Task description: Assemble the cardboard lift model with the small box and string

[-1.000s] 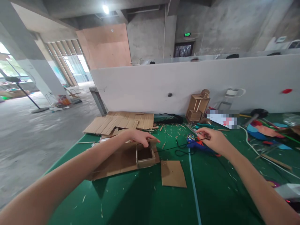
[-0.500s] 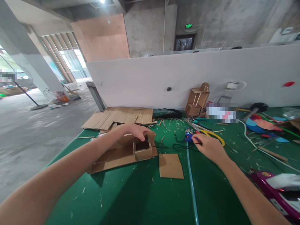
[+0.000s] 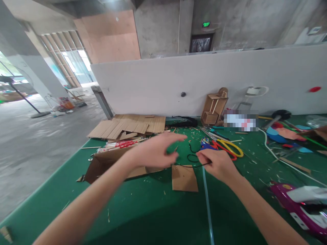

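My left hand (image 3: 154,151) hovers over the cardboard box, thumb and fingers apart with nothing between them, slightly blurred. Behind that forearm lies the open brown cardboard box (image 3: 102,161), partly hidden by it. My right hand (image 3: 217,163) is closed in a pinch on a thin black cord (image 3: 192,158), which loops on the green table and runs left toward my left hand. A square piece of cardboard (image 3: 184,180) lies flat between and below the hands. Just beyond my right hand are a small blue object (image 3: 207,145) and scissors with yellow handles (image 3: 233,148).
Flat cardboard sheets (image 3: 133,123) lie at the back left of the green table (image 3: 153,214). A cardboard model (image 3: 213,108) leans on the white partition (image 3: 148,90). At right sit a magenta device (image 3: 293,206) and a white cable (image 3: 270,149). Wood scraps are scattered about.
My left hand has let go of the cardboard box's small compartment and moved right, fingers spreading. The box has shifted or turned to the left. My right hand has moved slightly left and nearer.
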